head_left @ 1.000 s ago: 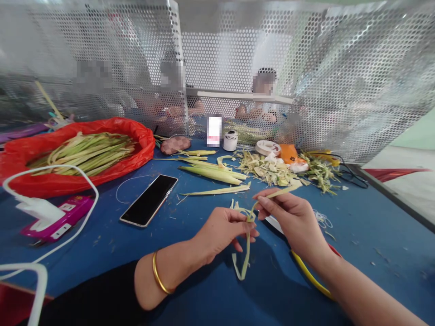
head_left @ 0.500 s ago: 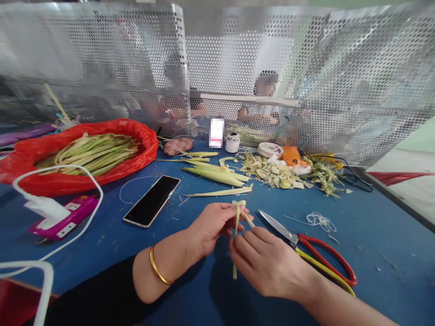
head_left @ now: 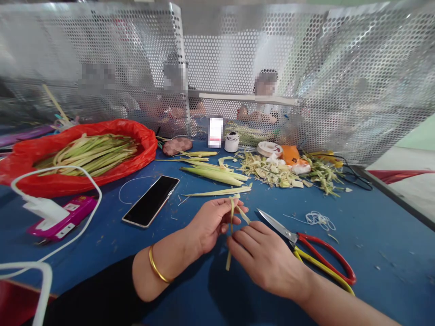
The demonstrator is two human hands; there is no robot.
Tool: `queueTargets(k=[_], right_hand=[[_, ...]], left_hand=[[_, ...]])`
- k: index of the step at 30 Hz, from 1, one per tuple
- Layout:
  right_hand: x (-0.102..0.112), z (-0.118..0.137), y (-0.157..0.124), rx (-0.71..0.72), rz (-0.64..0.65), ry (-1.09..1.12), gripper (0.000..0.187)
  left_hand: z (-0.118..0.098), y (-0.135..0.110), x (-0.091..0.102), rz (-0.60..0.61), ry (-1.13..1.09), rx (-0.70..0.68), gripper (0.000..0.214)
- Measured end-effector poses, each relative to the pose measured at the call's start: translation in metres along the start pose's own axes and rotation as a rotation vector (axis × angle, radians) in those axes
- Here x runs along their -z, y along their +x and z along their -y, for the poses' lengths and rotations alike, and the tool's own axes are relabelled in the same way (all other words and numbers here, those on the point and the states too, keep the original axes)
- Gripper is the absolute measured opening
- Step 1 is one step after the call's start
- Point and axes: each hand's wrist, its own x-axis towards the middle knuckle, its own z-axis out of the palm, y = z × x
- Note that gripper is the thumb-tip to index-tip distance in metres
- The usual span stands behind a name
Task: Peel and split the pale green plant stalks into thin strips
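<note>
My left hand (head_left: pixel 212 222) pinches a folded pale green leaf strip (head_left: pixel 232 213) between thumb and fingers. Close by on its right, my right hand (head_left: pixel 261 256) is closed on the same strip, with one end hanging below its fingers. Another length of the strip slants from the fold down to my right hand. Scissors (head_left: pixel 288 235) with one red and one yellow handle lie just beyond my right hand. Several long pale green leaves (head_left: pixel 214 174) rest on the blue table ahead of my hands.
A red plastic bag (head_left: pixel 146 140) of green strips stands left, behind a purple power strip (head_left: pixel 64 222) with a white cable. A dark phone (head_left: pixel 151 201) lies left of my hands. Leaf scraps (head_left: pixel 268 170), tape (head_left: pixel 269 148) and tangled white thread (head_left: pixel 319 220) lie right. Behind a perforated metal screen (head_left: pixel 231 59) are people.
Both hands have shifted slightly left with the leaf strip. The hanging end now slants a little more to the left. The things on the table have stayed put.
</note>
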Motion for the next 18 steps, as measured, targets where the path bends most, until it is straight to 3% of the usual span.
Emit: queueTargets(k=[8, 12, 18], right_hand=[[0.004, 0.003, 0.000, -0.060, -0.111, 0.189, 0.019], [0.007, 0.002, 0.002, -0.113, -0.200, 0.224, 0.014], [0.008, -0.001, -0.001, -0.089, -0.242, 0.100, 0.014]], left_hand=[[-0.001, -0.002, -0.002, -0.078, 0.250, -0.197, 0.022], [-0.005, -0.003, -0.002, -0.016, 0.215, -0.137, 0.022], [-0.012, -0.001, 0.002, -0.058, 0.165, -0.122, 0.016]])
